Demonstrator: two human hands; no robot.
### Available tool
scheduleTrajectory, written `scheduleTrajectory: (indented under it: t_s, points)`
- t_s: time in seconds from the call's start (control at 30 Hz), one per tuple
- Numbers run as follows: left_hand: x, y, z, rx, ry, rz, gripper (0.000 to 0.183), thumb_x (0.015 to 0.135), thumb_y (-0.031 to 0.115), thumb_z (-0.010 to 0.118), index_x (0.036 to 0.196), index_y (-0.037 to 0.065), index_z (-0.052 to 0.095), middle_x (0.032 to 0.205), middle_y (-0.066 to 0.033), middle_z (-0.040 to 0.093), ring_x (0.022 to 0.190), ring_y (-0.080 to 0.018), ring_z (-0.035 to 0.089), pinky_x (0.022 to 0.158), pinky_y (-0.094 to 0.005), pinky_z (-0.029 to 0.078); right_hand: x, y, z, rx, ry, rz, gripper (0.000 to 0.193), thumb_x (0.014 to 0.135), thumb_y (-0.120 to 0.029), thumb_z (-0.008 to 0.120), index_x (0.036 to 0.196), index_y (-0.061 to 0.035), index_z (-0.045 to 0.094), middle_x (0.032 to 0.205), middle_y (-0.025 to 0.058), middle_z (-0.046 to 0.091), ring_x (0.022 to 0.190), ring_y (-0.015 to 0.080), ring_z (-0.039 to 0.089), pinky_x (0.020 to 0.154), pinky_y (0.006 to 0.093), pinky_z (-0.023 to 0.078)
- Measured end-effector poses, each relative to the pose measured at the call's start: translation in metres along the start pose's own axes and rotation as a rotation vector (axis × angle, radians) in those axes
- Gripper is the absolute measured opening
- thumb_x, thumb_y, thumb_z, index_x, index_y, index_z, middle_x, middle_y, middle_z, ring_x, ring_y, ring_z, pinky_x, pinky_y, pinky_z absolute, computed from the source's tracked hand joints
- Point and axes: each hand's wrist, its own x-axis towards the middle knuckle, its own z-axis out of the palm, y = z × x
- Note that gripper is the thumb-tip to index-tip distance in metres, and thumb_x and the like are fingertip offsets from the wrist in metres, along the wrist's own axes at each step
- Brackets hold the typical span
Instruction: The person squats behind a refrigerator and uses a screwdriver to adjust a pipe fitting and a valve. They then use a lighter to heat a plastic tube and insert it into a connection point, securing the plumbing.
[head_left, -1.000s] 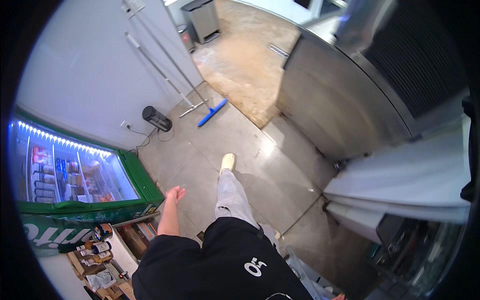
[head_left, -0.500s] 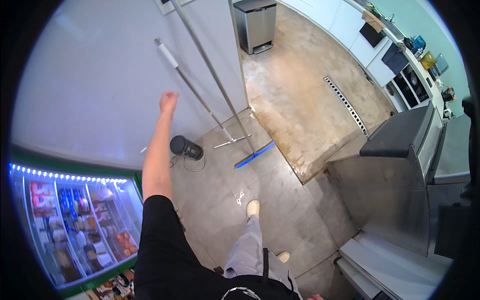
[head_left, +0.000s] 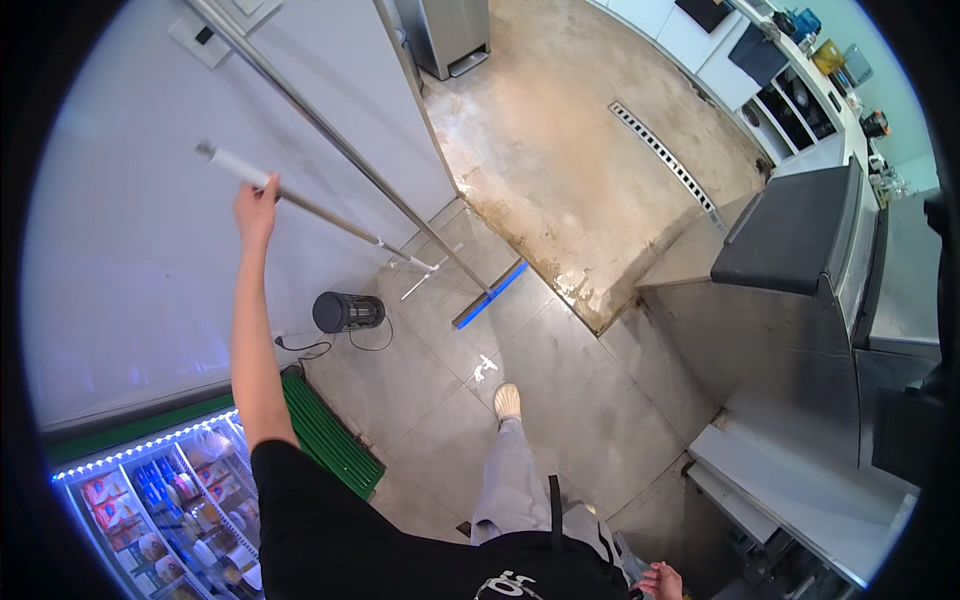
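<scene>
My left hand (head_left: 257, 205) is stretched out toward the wall, its fingers closed round a long-handled tool (head_left: 330, 217) just below the white grip. This metal pole ends in a thin white crossbar that rests on the floor tiles. Beside it, a floor squeegee (head_left: 490, 294) with a blue head and a longer metal pole leans against the wall. At the lower edge, my right hand (head_left: 660, 580) hangs by my trouser leg, with loosely bent fingers and nothing visible in them.
A black cylindrical device (head_left: 348, 312) with a cord stands by the wall. Left are a lit display fridge (head_left: 180, 500) and its green ribbed panel (head_left: 325, 440). A raised floor edge (head_left: 600, 330) borders the tiles. A steel unit (head_left: 760, 360) stands right; a bin (head_left: 440, 35) is beyond the wall.
My left hand has moved from beside the white-gripped tool onto its pole and closed round it. The tool is tilted further left. My right hand has come further into view.
</scene>
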Motion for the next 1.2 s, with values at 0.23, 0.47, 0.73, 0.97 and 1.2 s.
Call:
scheduleTrajectory:
  t_s: [0.23, 0.47, 0.73, 0.97, 1.2]
  points:
    - [-0.176, 0.182, -0.085, 0.439, 0.062, -0.076, 0.053, 0.101, 0.043, 0.072, 0.092, -0.010, 0.073, 0.085, -0.0218, 0.072, 0.077, -0.0313, 0.067, 0.072, -0.0446, 0.053, 0.046, -0.023, -0.007, -0.155, -0.067, -0.331, 0.034, 0.107, -0.039, 0.060, 0.098, -0.0062, 0.068, 0.074, 0.0089, 0.071, 0.057, 0.0207, 0.069, 0.050, 0.0366, 0.058]
    - [-0.386, 0.357, -0.066, -0.257, -0.017, 0.492, 0.018, 0.098, 0.005, 0.072, 0.082, 0.001, 0.065, 0.077, -0.0108, 0.068, 0.068, -0.0204, 0.063, 0.063, -0.0373, 0.053, -0.038, -0.126, 0.027, -0.720, 0.280, -0.690, 0.043, 0.104, -0.040, 0.059, 0.120, -0.0017, 0.070, 0.112, 0.0219, 0.074, 0.112, 0.0418, 0.067, 0.095, 0.0509, 0.053]
    - [-0.700, 0.501, -0.043, -0.598, -0.732, 1.050, 0.019, 0.080, 0.012, 0.087, 0.078, 0.006, 0.069, 0.069, -0.0073, 0.068, 0.057, -0.0229, 0.068, 0.052, -0.0346, 0.055, -0.223, -0.125, -0.041, -0.079, -0.528, -1.624, 0.070, 0.085, -0.023, 0.088, 0.145, -0.0072, 0.055, 0.142, 0.0144, 0.057, 0.135, 0.0326, 0.056, 0.111, 0.0449, 0.047]
    - [-0.940, 0.602, 0.009, -0.919, -1.374, 1.146, 0.019, 0.082, 0.011, 0.081, 0.088, 0.003, 0.064, 0.078, -0.0105, 0.065, 0.064, -0.0293, 0.065, 0.056, -0.0393, 0.050, -0.185, -0.013, -0.183, 0.454, -0.258, -1.685, 0.019, 0.089, 0.001, 0.072, 0.078, 0.0004, 0.057, 0.074, 0.0104, 0.062, 0.069, 0.0276, 0.063, 0.067, 0.0355, 0.051]
    - [-1.108, 0.654, 0.068, -0.933, -2.056, 1.257, 0.026, 0.085, 0.012, 0.071, 0.107, 0.005, 0.058, 0.107, -0.0159, 0.065, 0.109, -0.0393, 0.062, 0.101, -0.0474, 0.049, -0.133, 0.104, -0.250, 0.762, 0.553, -1.377, 0.039, 0.094, -0.002, 0.058, 0.057, 0.0013, 0.048, 0.055, 0.0099, 0.053, 0.048, 0.0228, 0.054, 0.053, 0.0331, 0.045]
